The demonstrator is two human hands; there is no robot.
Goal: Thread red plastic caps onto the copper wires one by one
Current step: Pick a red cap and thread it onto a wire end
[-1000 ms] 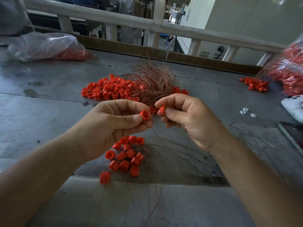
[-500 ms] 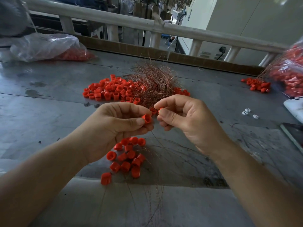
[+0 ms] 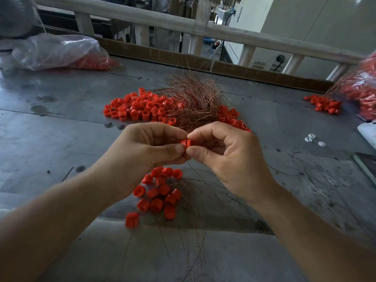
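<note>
Both hands meet at the centre of the view. My left hand pinches a red cap between thumb and fingers. My right hand has its thumb and forefinger pressed against the same cap from the right; whether it holds a wire or a second cap is hidden. A tangle of copper wires lies on the table beyond the hands. Loose red caps are heaped to its left. A small group of caps with wires lies below my hands, thin strands trailing toward the near edge.
On the grey metal table, a clear bag of red caps lies far left and another bag at the far right with spilled caps. Small white parts lie right. A railing runs behind.
My hands have closed together. The right thumb and forefinger, apart from the left hand's cap a second ago, now press against it. The second cap seen in the right fingers is no longer visible.
</note>
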